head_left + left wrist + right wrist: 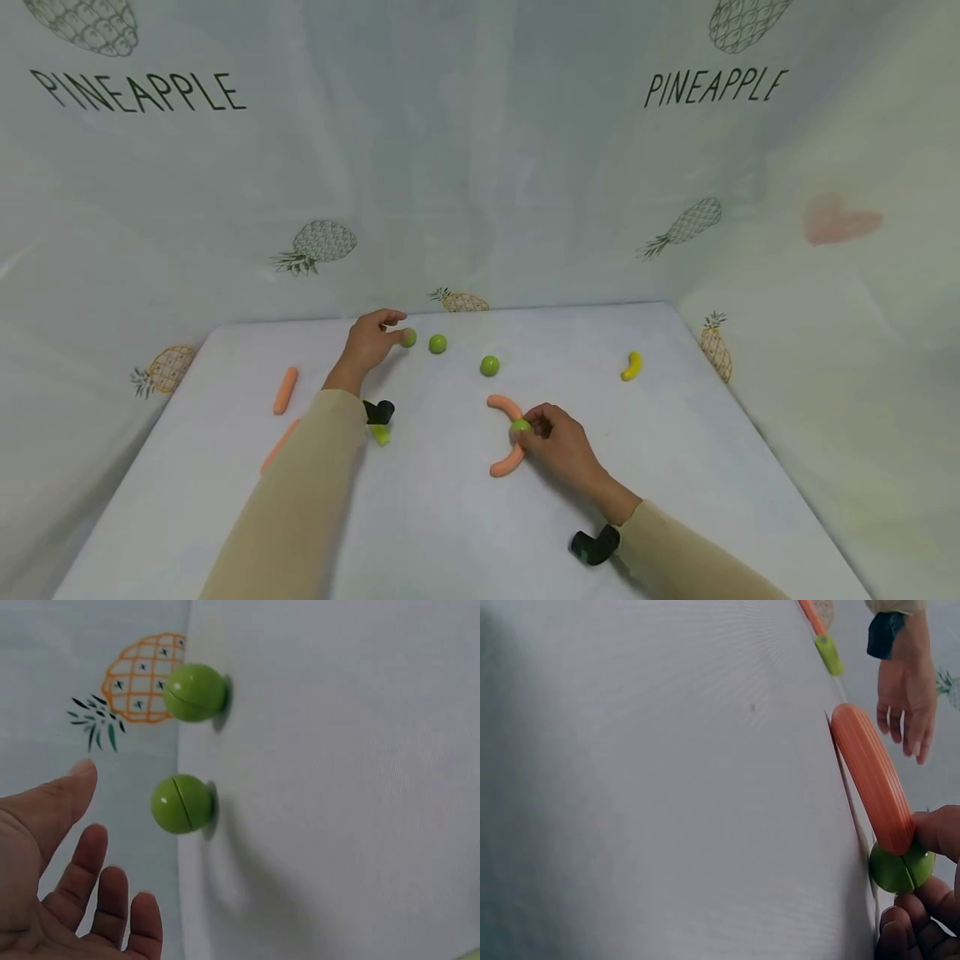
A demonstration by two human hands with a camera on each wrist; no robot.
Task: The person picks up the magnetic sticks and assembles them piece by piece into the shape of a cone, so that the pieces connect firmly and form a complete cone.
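Note:
At the table's far edge my left hand [372,340] reaches toward a green ball [408,337], its fingers loosely spread. In the left wrist view that hand [82,862] holds nothing, and the seamed ball [182,804] sits just off its fingertips. My right hand [564,446] pinches another green ball [520,428] between thumb and fingers, where the ends of two curved orange sausage-shaped pieces [504,405] [507,462] come together. The right wrist view has this ball [900,871] against one ridged orange piece [874,780].
Two more green balls [438,343] [490,366] stand past the middle. A small yellow banana-shaped piece [632,366] lies right. Orange sticks [285,390] [279,446] lie left, one partly behind my left sleeve. A light green piece [381,434] shows beside that wrist. Printed cloth [480,167] hangs behind.

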